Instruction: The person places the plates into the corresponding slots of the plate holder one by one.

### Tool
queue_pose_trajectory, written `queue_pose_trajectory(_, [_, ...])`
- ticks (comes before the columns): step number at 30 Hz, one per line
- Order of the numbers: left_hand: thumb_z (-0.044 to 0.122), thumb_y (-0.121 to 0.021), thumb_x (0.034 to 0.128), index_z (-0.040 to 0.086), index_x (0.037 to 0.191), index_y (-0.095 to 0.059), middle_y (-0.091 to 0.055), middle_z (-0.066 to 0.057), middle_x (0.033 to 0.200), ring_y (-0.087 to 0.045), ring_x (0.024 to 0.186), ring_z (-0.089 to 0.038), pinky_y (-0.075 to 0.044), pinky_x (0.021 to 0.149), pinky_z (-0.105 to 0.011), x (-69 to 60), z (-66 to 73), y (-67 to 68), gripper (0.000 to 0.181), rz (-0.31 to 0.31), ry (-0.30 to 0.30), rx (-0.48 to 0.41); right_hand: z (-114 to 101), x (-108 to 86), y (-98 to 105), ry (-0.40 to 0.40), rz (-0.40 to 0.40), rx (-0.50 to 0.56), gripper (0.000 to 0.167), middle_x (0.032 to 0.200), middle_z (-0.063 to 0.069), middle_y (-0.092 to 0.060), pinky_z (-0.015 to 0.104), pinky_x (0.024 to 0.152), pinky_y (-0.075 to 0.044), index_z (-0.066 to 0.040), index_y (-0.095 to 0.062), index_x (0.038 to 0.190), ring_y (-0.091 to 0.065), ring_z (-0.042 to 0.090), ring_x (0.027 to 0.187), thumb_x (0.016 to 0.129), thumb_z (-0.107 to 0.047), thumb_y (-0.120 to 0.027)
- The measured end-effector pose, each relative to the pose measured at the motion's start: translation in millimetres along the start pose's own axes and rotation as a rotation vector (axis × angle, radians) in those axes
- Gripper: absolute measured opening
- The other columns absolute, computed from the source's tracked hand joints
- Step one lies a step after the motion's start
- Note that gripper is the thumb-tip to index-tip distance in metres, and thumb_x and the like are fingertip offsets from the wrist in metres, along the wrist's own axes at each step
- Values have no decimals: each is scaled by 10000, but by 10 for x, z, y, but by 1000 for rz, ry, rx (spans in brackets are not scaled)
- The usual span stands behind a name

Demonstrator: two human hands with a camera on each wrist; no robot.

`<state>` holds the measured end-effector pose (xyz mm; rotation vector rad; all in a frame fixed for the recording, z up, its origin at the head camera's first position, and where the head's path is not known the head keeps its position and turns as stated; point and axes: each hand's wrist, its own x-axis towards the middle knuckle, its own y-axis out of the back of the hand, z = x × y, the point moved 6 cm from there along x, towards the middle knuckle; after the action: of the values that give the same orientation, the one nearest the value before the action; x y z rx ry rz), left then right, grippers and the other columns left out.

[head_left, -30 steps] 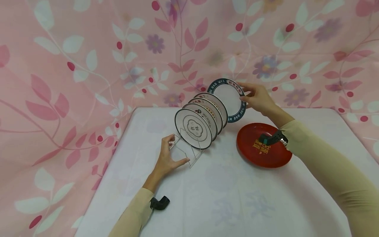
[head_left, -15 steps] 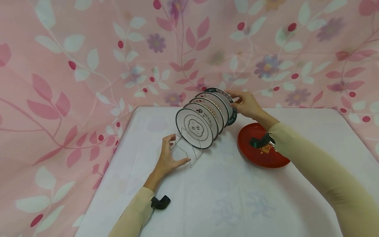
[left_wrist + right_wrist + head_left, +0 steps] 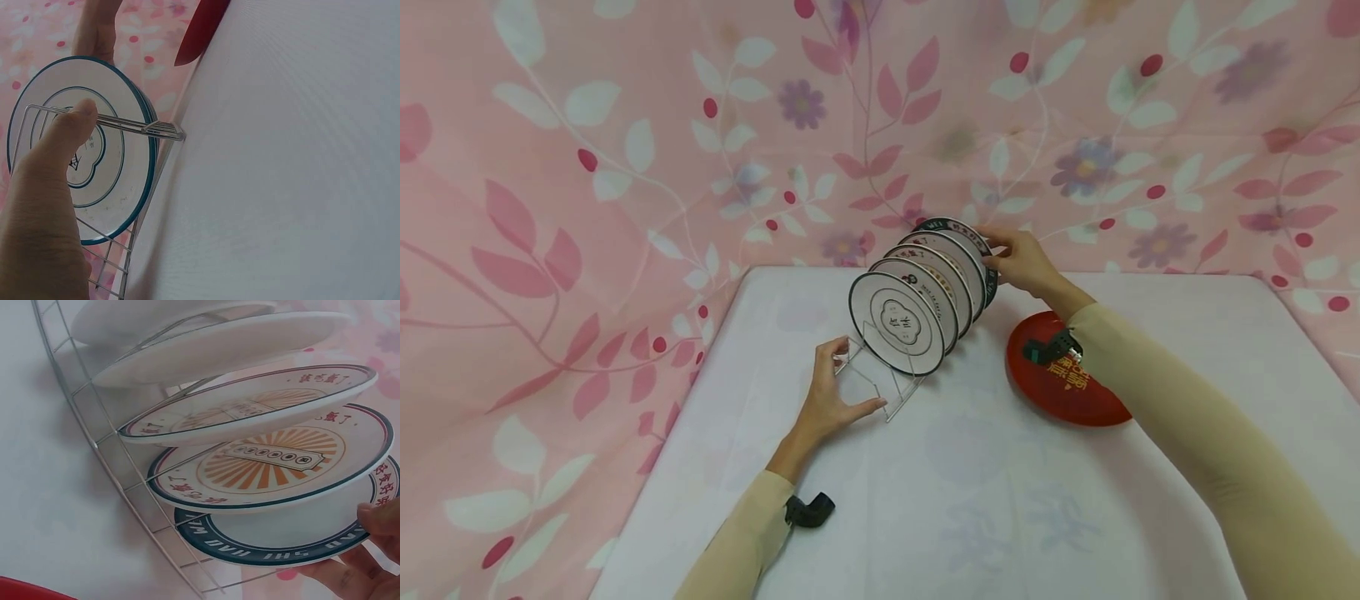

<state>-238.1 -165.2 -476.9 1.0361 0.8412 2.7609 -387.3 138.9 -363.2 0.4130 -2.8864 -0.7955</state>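
A wire plate rack (image 3: 905,400) stands on the table with several white, dark-edged plates upright in a row. My left hand (image 3: 826,400) grips the near end of the rack, thumb on one side and fingers on the other. The nearest plate (image 3: 880,317) shows a ringed emblem. At the far end my right hand (image 3: 1028,262) pinches the rim of a plate with a broad dark lettered border (image 3: 250,555). That plate is tilted in line behind the others, its lower edge by the rack's wires in the right wrist view. The other plates partly hide it in the head view.
A red plate (image 3: 1048,400) with yellow lettering lies to the right, partly under my right forearm. A white cloth covers the table (image 3: 970,500). Behind it hangs a pink floral cloth (image 3: 700,192).
My right hand has moved left and slightly down with the dark-bordered plate, bringing it behind the row in the rack. It barely shifts in the last half second. My left hand stays put.
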Motion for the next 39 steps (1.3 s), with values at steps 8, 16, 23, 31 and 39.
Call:
queue_pose_trajectory(8, [601,-789,704,11,1444,-306,-402,-293,1294,-410,1183,-383,-405,937,-503,-11,28,-22,1062,5,-3,-12,-11,-37,40,-1,-3,21,525,1364,235,-527,387,762,-593,-149,-435,1485,-596,388,1148,981,-122,-582])
queue_pose_trajectory(16, [453,-874,666,21,1455,-294,-397,-291,1308,-409,1205,-371,-408,950,-508,-40,42,-50,1070,-6,9,-13,-43,-524,394,40,49,90,510,1339,198,-560,354,755,-591,-174,-461,1465,-655,96,1019,980,-249,-599])
queue_pose_trajectory(23, [421,-887,655,13,1452,-291,-394,-292,1309,-415,1200,-388,-405,954,-498,-14,29,-19,1075,-12,15,-5,405,-1308,622,11,38,26,502,1112,-111,-633,381,695,-598,-131,-470,1447,-661,-4,904,977,-241,-607])
queue_pose_trajectory(31, [377,-901,644,20,1461,-288,-392,-300,1310,-409,1193,-416,-397,952,-518,-38,6,7,1082,-12,37,-20,1122,-2055,707,-84,87,156,415,1045,-42,-635,358,656,-594,-85,-511,1395,-702,93,859,993,-169,-573])
queue_pose_trajectory(39, [530,-836,692,11,1459,-292,-392,-305,1295,-398,1178,-419,-389,944,-531,-15,18,2,1074,-8,18,-39,1582,-2316,789,-232,199,146,528,966,-27,-580,328,613,-592,-49,-401,1440,-683,99,733,988,-250,-586])
